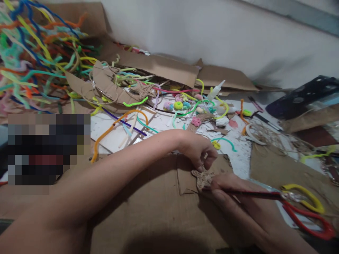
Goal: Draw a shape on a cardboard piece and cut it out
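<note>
My left hand [197, 150] reaches across from the left and pinches a small twine-wrapped star shape [202, 177] that rests on a sheet of brown cardboard [148, 208]. My right hand [238, 201] comes in from the lower right, its fingers closed round a thin dark-red stick [254, 193] like a brush handle, whose tip meets the star. Both hands touch the star over the cardboard.
Red-and-yellow-handled scissors [307, 206] lie right of my hands. A heap of coloured pipe cleaners [34, 60] fills the far left. Pom-poms [178, 105], a white glue bottle [215, 91], cardboard scraps [106, 84] and twine [262, 135] litter the table behind. A wall runs along the back.
</note>
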Action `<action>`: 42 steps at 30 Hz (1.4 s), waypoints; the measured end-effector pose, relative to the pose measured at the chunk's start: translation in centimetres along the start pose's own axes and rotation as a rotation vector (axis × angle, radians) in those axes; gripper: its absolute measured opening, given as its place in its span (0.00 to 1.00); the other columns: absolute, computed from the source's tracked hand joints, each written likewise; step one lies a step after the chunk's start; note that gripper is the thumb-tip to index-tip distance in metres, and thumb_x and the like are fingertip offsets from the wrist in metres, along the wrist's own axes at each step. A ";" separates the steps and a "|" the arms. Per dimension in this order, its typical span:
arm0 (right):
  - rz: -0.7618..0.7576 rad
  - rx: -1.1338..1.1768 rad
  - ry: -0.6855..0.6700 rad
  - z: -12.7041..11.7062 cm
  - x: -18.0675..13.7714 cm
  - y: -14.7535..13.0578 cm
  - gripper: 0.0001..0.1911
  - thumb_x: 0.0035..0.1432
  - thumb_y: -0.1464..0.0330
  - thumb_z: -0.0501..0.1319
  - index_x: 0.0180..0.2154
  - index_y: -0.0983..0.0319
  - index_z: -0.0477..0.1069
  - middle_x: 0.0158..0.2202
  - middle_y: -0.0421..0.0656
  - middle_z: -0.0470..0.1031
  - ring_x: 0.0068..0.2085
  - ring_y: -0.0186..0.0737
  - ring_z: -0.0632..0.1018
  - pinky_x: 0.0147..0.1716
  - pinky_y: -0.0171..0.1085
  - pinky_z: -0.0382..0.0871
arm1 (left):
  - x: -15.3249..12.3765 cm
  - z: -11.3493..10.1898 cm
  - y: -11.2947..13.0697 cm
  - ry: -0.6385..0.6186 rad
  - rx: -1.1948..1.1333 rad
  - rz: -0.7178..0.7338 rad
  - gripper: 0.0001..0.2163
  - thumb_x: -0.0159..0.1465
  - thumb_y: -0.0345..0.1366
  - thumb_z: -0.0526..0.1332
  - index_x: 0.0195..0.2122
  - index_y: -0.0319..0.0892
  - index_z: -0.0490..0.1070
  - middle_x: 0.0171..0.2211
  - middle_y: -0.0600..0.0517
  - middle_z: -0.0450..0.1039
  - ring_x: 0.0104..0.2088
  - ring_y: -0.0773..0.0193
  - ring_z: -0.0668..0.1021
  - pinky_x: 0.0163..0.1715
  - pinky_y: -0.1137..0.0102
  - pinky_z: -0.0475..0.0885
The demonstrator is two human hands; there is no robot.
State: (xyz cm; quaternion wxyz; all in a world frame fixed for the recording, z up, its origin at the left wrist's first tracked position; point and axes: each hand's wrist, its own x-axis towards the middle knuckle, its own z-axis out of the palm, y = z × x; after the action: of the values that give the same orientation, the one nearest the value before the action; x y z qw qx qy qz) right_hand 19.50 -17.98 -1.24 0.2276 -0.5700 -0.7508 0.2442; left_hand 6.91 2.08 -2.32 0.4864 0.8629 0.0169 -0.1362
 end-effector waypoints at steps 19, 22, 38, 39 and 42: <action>0.003 0.054 0.094 0.1 -0.4 0.6 0.09 0.73 0.71 0.58 0.38 0.55 0.72 0.30 0.37 0.79 0.30 0.40 0.82 0.32 0.35 0.75 | -0.3 -0.3 0.4 -0.038 0.057 -0.027 0.07 0.62 0.23 0.69 0.37 0.41 0.75 0.29 0.60 0.73 0.32 0.67 0.76 0.34 0.73 0.66; 0.028 0.058 0.084 0.1 -0.5 0.8 0.10 0.74 0.70 0.57 0.37 0.55 0.73 0.30 0.37 0.78 0.30 0.40 0.81 0.33 0.36 0.76 | -0.3 -0.3 0.2 -0.036 0.066 -0.030 0.07 0.62 0.25 0.70 0.38 0.41 0.75 0.30 0.60 0.74 0.33 0.67 0.76 0.34 0.72 0.67; 0.064 0.124 0.164 -0.1 -1.2 2.1 0.13 0.76 0.64 0.56 0.37 0.54 0.73 0.31 0.40 0.78 0.32 0.42 0.79 0.31 0.37 0.74 | -0.1 -0.1 -0.5 -0.026 0.015 0.000 0.08 0.61 0.24 0.69 0.38 0.42 0.76 0.31 0.59 0.75 0.34 0.66 0.77 0.33 0.71 0.68; 0.090 0.143 0.189 -0.2 -1.4 2.3 0.13 0.76 0.63 0.56 0.37 0.54 0.74 0.31 0.41 0.78 0.32 0.43 0.79 0.31 0.37 0.74 | -0.1 -0.1 -0.6 -0.023 0.022 0.005 0.08 0.62 0.25 0.69 0.39 0.42 0.77 0.30 0.59 0.75 0.34 0.66 0.77 0.33 0.71 0.68; 0.155 0.214 0.313 -0.6 -1.9 2.9 0.11 0.75 0.61 0.59 0.38 0.54 0.75 0.32 0.41 0.77 0.31 0.42 0.78 0.29 0.36 0.74 | -0.2 -0.2 -0.7 -0.013 0.070 0.009 0.08 0.62 0.26 0.70 0.41 0.43 0.78 0.30 0.59 0.74 0.34 0.66 0.77 0.33 0.71 0.67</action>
State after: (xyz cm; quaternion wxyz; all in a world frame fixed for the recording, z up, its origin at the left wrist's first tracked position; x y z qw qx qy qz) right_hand 22.49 -19.08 -2.70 0.3813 -0.6297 -0.6298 0.2478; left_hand 6.67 2.58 -2.76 0.4566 0.8786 0.0053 -0.1401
